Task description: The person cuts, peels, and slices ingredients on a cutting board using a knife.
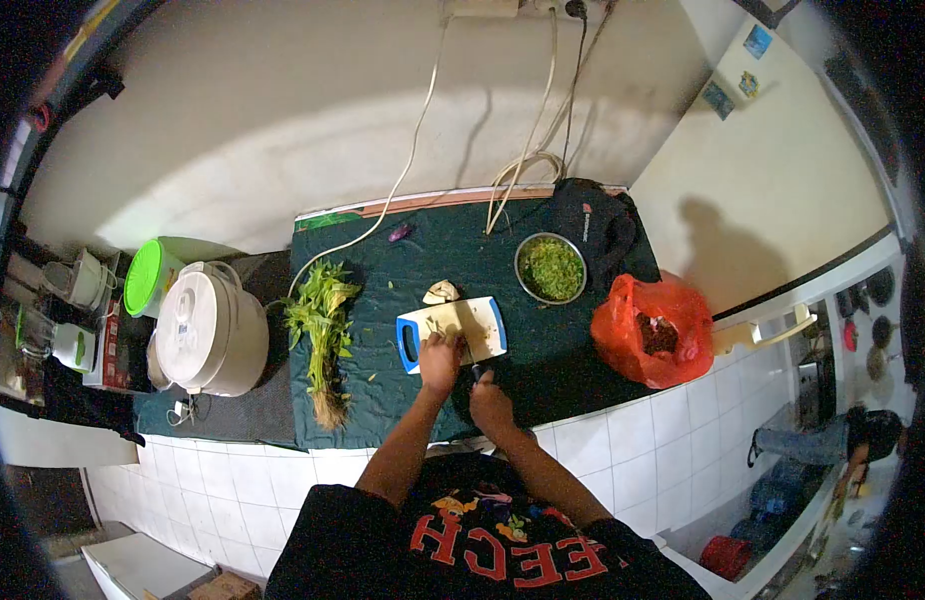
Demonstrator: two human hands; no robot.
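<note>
A white cutting board point(488, 318) with a blue rim lies tilted on the dark green cloth. My right hand point(491, 404) is closed around the black handle of a knife point(478, 371); its blade points away from me over the board. My left hand point(442, 362) rests on the board left of the blade, fingers curled and pressed down. Small pale pieces show at its fingertips, but what they are is too small to tell. Just beyond the board sits a pale, lumpy item point(442, 291). Brownish bits lie on the board's right part.
Leafy greens with roots point(328, 330) lie left. A metal bowl of chopped greens point(551, 268) stands back right, near a red plastic bag point(623, 325) and a black bag point(593, 215). A purple shallot-like item point(401, 232), white rice cooker point(208, 330) and cables point(418, 135) are farther off. Another person point(813, 443) is far right.
</note>
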